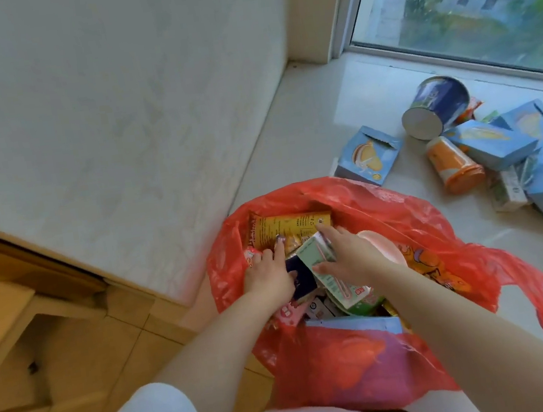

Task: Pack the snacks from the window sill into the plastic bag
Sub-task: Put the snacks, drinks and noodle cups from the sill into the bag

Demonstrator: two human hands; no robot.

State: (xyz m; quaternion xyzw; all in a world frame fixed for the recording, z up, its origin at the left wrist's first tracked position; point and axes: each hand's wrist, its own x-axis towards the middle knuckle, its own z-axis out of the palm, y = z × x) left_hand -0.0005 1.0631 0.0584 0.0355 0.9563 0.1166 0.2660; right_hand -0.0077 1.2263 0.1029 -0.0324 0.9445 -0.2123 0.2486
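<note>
Red plastic bag [369, 359] holds both hands: right hand [345, 254] grips a green carton [318, 258], left hand [269, 275] fingers unclear.

Pale stone window sill [306, 139]. Bearing: red plastic bag [420, 220] at near edge; blue snack box [367, 155] lying alone; dark blue tub [436, 106] on its side; orange cup [454, 164] tipped over; heaped blue boxes [510, 139] beside the window.

Open red plastic bag [437, 218] part-filled; snacks [497, 145] heaped on sill [304, 125]
</note>
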